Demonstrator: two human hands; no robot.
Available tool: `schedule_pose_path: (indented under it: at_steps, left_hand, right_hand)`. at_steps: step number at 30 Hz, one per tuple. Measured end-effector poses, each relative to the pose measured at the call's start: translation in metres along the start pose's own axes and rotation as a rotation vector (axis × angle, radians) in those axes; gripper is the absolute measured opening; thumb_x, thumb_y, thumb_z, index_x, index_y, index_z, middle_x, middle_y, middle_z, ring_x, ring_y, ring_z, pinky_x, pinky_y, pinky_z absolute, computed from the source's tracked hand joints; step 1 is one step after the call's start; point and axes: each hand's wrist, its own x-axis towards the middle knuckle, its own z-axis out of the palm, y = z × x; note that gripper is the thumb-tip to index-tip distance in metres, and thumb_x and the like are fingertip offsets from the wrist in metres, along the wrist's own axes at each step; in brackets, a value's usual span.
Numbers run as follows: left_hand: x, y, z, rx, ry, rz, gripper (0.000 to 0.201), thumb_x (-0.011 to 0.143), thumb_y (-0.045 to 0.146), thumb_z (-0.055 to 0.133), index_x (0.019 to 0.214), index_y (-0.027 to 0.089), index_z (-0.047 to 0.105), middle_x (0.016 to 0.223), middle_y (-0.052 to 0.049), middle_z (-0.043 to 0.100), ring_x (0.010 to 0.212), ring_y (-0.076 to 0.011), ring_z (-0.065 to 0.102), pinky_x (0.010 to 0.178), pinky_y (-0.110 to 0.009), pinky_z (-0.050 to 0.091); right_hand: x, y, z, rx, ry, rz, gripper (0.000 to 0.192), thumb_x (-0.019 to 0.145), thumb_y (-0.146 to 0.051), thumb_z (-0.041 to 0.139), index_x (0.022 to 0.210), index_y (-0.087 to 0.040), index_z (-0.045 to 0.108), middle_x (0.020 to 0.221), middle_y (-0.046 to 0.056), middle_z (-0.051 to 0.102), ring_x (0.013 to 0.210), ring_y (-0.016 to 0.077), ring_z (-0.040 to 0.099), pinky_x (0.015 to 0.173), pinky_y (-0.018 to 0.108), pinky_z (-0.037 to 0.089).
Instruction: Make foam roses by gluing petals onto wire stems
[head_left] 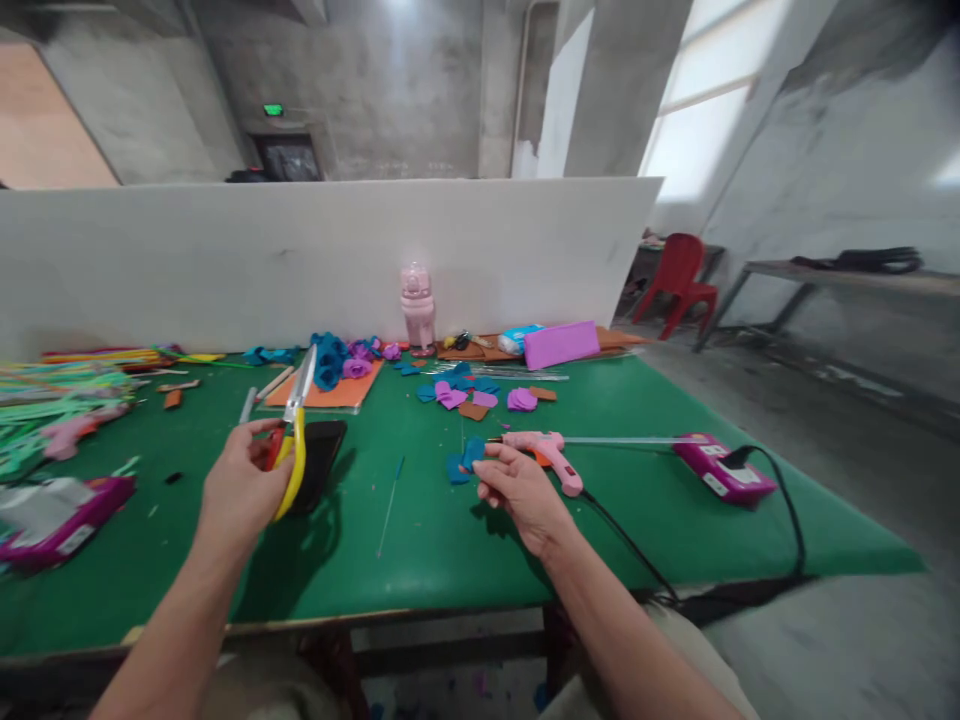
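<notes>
My left hand (pixel 240 485) holds yellow-handled scissors (pixel 296 425) above the green table (pixel 420 540), blades pointing up and away. Under them lies a black phone (pixel 321 455). My right hand (pixel 517 490) pinches a small blue foam piece (pixel 471 455) just above the table. A pink glue gun (pixel 544 450) lies right behind that hand, with its black cord running off to the right. Further back are loose blue, purple and brown foam pieces (pixel 469 392).
A white board (pixel 300 250) walls the table's far side. A pink bottle (pixel 418 305), an orange sheet with foam flowers (pixel 337 365), a purple foam block (pixel 561 343), magenta boxes (pixel 724 468) (pixel 52 515) and green strips (pixel 52 400) sit around. A red chair (pixel 679 275) stands beyond.
</notes>
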Motion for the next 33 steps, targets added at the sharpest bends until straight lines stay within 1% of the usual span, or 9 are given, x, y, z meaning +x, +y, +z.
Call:
schedule_pose_path:
  at_steps: [3,6,14,19,21,23,25,30,33]
  left_hand:
    - [0.014,-0.037,-0.028,0.51,-0.049,-0.037,0.042,0.074,0.038,0.049,0.108,0.014,0.055,0.085,-0.009,0.066,0.074,-0.0246,0.061,0.055,-0.027,0.041]
    - [0.016,-0.066,-0.042,0.741,-0.147,-0.073,0.041,0.073,0.041,0.047,0.104,0.016,0.06,0.081,-0.008,0.068,0.068,-0.0237,0.06,0.052,-0.025,0.037]
    - [0.02,-0.082,-0.044,0.734,-0.251,-0.088,0.035,0.073,0.035,0.046,0.099,0.017,0.062,0.082,-0.004,0.069,0.07,-0.0189,0.061,0.054,-0.02,0.037]
    - [0.023,-0.087,-0.043,0.718,-0.325,-0.008,0.041,0.076,0.035,0.043,0.107,0.014,0.06,0.093,-0.011,0.068,0.078,-0.023,0.061,0.06,-0.023,0.04]
    - [0.023,-0.076,-0.04,0.752,-0.277,0.008,0.043,0.076,0.037,0.044,0.107,0.013,0.061,0.094,-0.014,0.067,0.078,-0.0267,0.06,0.061,-0.027,0.041]
    - [0.019,-0.052,-0.03,0.751,-0.083,0.039,0.041,0.077,0.036,0.043,0.103,0.012,0.062,0.093,-0.016,0.066,0.082,-0.0292,0.058,0.065,-0.032,0.042]
    - [0.009,-0.018,-0.011,0.523,0.022,0.172,0.036,0.08,0.036,0.04,0.1,0.015,0.063,0.098,-0.013,0.065,0.088,-0.0258,0.058,0.072,-0.033,0.043]
    - [-0.026,0.055,0.053,-0.184,-0.447,0.317,0.039,0.08,0.044,0.043,0.101,0.017,0.061,0.085,-0.005,0.067,0.073,-0.0168,0.06,0.066,-0.026,0.046]
    - [-0.04,0.066,0.078,-0.319,-0.535,0.323,0.037,0.077,0.044,0.049,0.098,0.016,0.059,0.081,-0.004,0.066,0.072,-0.0157,0.059,0.066,-0.026,0.047]
  right_hand:
    - [-0.004,-0.003,0.0,0.003,-0.003,0.014,0.038,0.057,-0.031,0.074,0.086,-0.016,0.055,0.055,-0.005,0.056,0.045,0.006,0.049,0.038,0.015,0.031]
    - [-0.006,-0.004,0.001,0.008,-0.021,0.015,0.037,0.057,-0.031,0.074,0.086,-0.016,0.056,0.057,-0.004,0.057,0.046,0.0064,0.049,0.039,0.016,0.031]
    - [-0.006,-0.001,0.0,-0.004,-0.035,0.007,0.037,0.06,-0.03,0.072,0.089,-0.015,0.056,0.061,-0.003,0.058,0.047,0.0051,0.049,0.04,0.015,0.031]
    - [-0.007,-0.002,0.001,-0.011,-0.023,-0.004,0.038,0.059,-0.031,0.072,0.088,-0.014,0.054,0.059,-0.003,0.059,0.046,0.0054,0.049,0.04,0.016,0.031]
    - [-0.006,-0.002,0.001,-0.021,-0.025,-0.019,0.036,0.059,-0.032,0.072,0.086,-0.015,0.054,0.057,-0.004,0.058,0.045,0.0058,0.049,0.039,0.016,0.031]
    - [-0.004,0.0,0.002,-0.039,-0.039,-0.047,0.034,0.06,-0.032,0.071,0.085,-0.015,0.054,0.057,-0.004,0.059,0.044,0.0059,0.049,0.039,0.016,0.031]
    - [-0.002,0.002,0.003,-0.079,-0.05,-0.077,0.031,0.062,-0.031,0.069,0.085,-0.016,0.055,0.056,-0.004,0.058,0.044,0.0061,0.049,0.039,0.016,0.032]
    - [-0.001,0.006,0.008,-0.239,-0.049,-0.124,0.021,0.064,-0.027,0.066,0.08,-0.018,0.057,0.054,-0.005,0.058,0.044,0.0079,0.051,0.041,0.018,0.035]
    - [-0.004,0.007,0.011,-0.341,-0.065,-0.181,0.016,0.064,-0.024,0.064,0.079,-0.019,0.06,0.057,-0.004,0.061,0.046,0.0093,0.053,0.047,0.021,0.04]
